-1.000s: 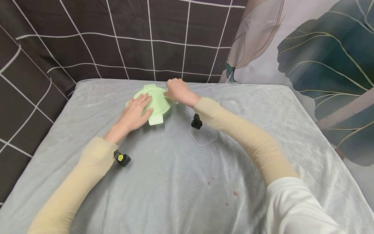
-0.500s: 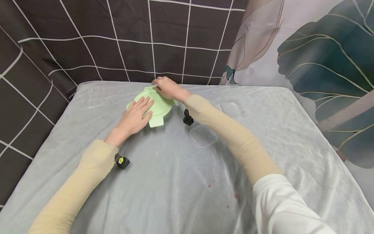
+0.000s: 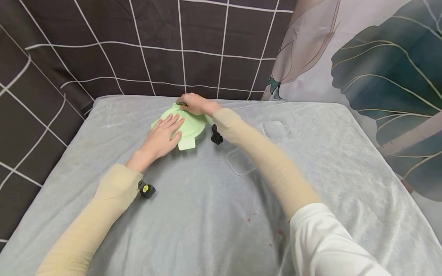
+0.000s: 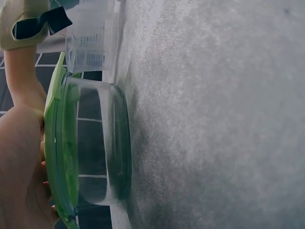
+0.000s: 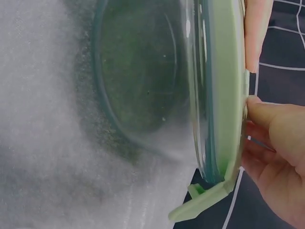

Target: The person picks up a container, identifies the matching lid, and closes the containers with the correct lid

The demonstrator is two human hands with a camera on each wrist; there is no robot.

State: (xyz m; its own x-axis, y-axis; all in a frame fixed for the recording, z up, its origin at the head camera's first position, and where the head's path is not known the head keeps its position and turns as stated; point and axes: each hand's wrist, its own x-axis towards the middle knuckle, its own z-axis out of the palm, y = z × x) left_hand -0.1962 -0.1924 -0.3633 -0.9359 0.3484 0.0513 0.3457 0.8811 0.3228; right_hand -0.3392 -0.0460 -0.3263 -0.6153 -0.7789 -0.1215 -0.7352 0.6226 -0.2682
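A round glass food container (image 4: 116,143) with a light green lid (image 3: 194,124) stands near the table's far edge. My left hand (image 3: 160,136) rests on the lid's top with its fingers straight and spread. At the lid's far side, my right hand (image 3: 195,104) grips the edge by a flap, fingers curled over it. In the right wrist view its thumb touches the lid's top. The far flap is mostly hidden under those fingers. A near flap (image 3: 187,144) sticks outward, and another flap (image 5: 200,205) hangs angled away from the glass wall in the right wrist view.
Right of the container lie a clear square plastic lid (image 3: 240,161) and another clear plastic piece (image 3: 274,129), partly behind my right forearm. A clear plastic container (image 4: 90,38) shows beyond in the left wrist view. Dark checked cloth (image 3: 200,69) hangs behind the grey-covered table (image 3: 193,222).
My right hand has moved left from the lid's right side to its far flap, where its fingers curl over the edge. My left hand has stayed on the lid.
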